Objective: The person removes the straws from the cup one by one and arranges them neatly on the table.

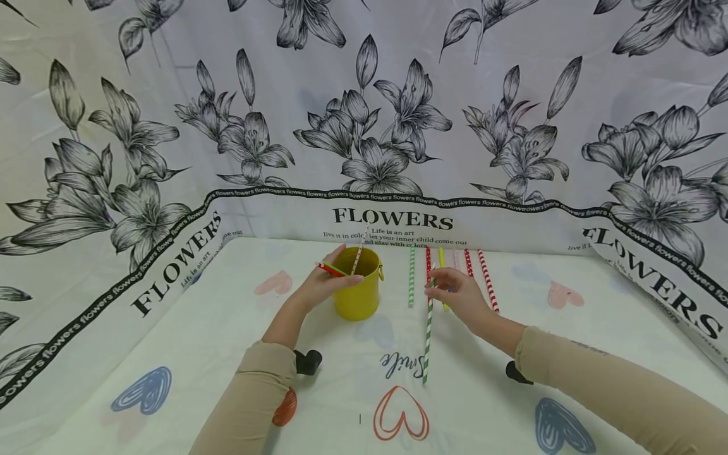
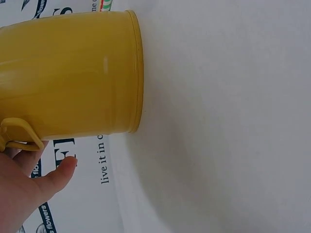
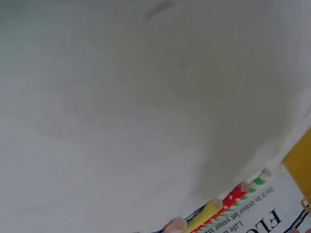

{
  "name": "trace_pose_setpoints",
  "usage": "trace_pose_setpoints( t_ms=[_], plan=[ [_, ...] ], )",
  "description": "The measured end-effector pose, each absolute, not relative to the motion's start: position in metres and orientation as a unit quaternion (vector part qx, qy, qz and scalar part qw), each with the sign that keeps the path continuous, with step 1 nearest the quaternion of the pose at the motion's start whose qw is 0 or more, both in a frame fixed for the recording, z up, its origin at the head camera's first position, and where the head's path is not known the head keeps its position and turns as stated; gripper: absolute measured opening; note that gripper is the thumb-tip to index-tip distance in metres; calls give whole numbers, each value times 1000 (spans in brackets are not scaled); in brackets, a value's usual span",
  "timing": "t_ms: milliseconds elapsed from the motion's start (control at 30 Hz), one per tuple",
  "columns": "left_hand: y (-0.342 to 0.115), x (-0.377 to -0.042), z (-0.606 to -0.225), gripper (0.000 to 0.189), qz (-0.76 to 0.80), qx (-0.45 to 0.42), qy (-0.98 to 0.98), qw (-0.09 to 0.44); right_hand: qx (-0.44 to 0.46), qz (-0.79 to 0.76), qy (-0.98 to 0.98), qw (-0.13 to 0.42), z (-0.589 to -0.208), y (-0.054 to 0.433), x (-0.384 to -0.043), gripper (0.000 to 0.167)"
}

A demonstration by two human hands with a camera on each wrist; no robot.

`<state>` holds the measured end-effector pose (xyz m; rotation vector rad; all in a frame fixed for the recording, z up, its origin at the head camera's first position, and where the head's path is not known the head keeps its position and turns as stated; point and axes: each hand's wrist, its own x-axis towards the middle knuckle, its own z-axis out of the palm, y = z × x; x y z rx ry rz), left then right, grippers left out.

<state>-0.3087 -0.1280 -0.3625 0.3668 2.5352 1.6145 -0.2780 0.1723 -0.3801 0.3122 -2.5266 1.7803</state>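
Note:
A small yellow bucket (image 1: 357,298) stands on the cloth, a bit left of the middle. My left hand (image 1: 320,284) holds it at the rim, with the thumb across the near side and fingers at the far left. A white spotted straw (image 1: 357,259) leans out of its mouth, and a red straw (image 1: 331,270) and a green one lean left over the rim by that hand. Between thumb and fingers, my right hand (image 1: 463,298) pinches a green-and-white striped paper straw (image 1: 428,344) near its upper part; its lower end points toward me. The right wrist view hides most of this hand.
Beyond the right hand lie several straws in a row: a light green striped straw (image 1: 412,278), a yellow straw (image 1: 442,258), and a red striped straw (image 1: 488,281) at the right end. A flower-printed curtain (image 1: 375,114) rises behind the cloth-covered table (image 1: 216,354).

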Motion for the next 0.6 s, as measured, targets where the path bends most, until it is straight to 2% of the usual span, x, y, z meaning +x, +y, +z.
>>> trace_pose_setpoints(
  t_ms=[300, 600],
  plan=[
    [-127, -307, -360, 89, 542, 123, 829, 63, 112, 558, -821, -47, -401, 159, -274, 39],
    [-129, -308, -363, 91, 537, 127, 832, 59, 124, 502, -853, -72, -410, 151, -273, 38]
  ],
)
